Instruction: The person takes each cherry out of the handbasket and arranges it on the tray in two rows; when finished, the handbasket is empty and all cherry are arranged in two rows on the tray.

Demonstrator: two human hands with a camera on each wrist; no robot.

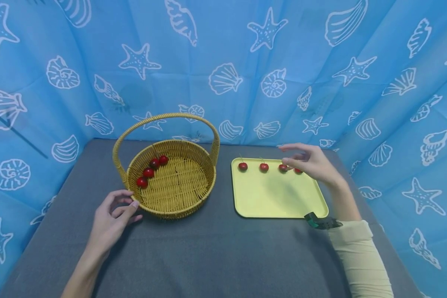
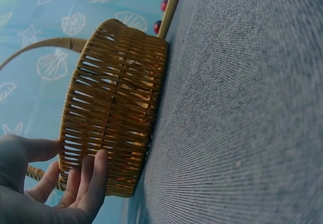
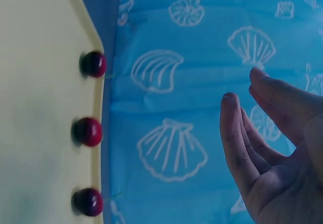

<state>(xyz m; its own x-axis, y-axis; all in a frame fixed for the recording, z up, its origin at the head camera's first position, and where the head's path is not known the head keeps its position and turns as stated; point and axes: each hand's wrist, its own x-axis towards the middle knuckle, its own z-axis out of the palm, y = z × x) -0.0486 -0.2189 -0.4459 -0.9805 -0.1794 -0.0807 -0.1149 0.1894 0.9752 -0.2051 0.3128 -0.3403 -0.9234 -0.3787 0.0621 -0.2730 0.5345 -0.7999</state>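
A yellow wicker basket [image 1: 176,213] with a tall arched handle holds several red cherries [image 1: 148,172] along its left inner side. My left hand [image 1: 113,217] holds the basket's near-left rim beside the handle base. In the left wrist view, the left thumb meets the rim while other fingers [image 2: 99,176] lie along the woven outer wall. Over the pale yellow tray [image 1: 268,198], my right hand [image 1: 309,161] hovers above the right end of a row of cherries [image 1: 264,167]. Its thumb and fingers [image 3: 234,138] are apart, with nothing between them.
Dark grey cloth [image 1: 216,256] covers the table under the basket and tray. A blue curtain [image 1: 193,54] with white shells and starfish hangs close behind the table and along both sides. A dark band [image 1: 322,222] sits on the right wrist.
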